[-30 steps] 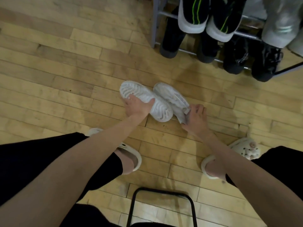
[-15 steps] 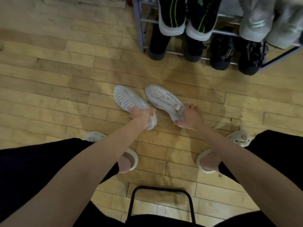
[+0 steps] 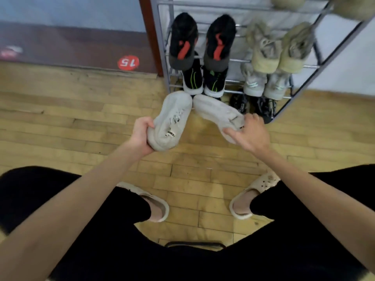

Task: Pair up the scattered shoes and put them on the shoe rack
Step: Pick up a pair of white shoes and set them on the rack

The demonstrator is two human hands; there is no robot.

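Two white sneakers [image 3: 172,120] held — my left hand [image 3: 142,134] and right hand [image 3: 250,134] clamp the heels. Light, soft-looking; I'd keep heel grips toward the shoe rack [image 3: 162,47] at twelve o'clock.

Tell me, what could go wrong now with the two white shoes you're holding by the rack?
1. The shoe rack looks nearly full, so pushing the white sneakers in might knock the black pair with green stripes off.
2. The left hand grips the left white sneaker only at its heel, and the right hand grips the right white sneaker likewise; either could slip out.
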